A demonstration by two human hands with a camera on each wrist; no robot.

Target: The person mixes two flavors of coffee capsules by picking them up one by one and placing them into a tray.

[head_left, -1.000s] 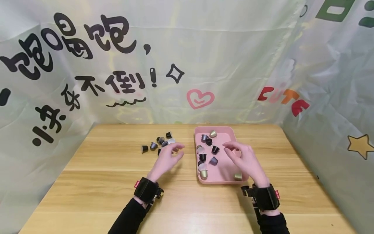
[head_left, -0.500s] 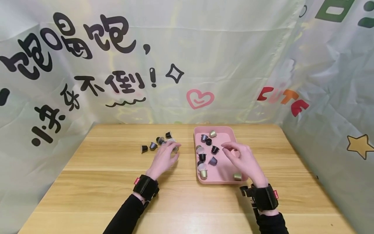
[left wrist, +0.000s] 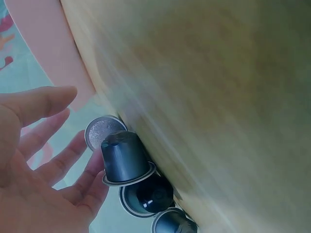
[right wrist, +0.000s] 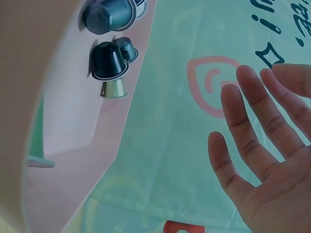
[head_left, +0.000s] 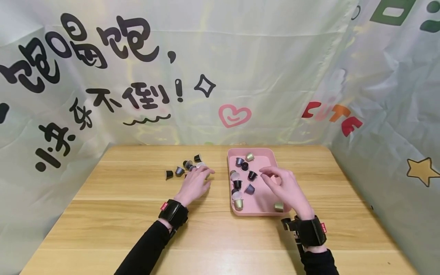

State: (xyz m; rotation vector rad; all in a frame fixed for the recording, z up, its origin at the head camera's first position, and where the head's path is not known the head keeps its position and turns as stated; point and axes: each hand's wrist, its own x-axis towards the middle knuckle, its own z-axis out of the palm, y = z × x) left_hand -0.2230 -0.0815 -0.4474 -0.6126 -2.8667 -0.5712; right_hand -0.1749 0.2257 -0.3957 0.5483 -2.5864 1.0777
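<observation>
Hanging loose, left fingers [left wrist: 63, 161] splay beside glossy tapered capsules [left wrist: 124, 158], right fingers [right wrist: 244, 128] near the smooth tray [head_left: 264, 157].

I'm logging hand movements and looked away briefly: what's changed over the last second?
The left hand has shifted slightly left, its wrist forward, by the loose capsules; none is visibly gripped. The right hand still hovers over the pink tray, and the capsules in view look unmoved.

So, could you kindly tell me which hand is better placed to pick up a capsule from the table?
The left hand seems better placed: it is open and close to the loose capsules, while the right hand is at the tray, farther from them.
</observation>
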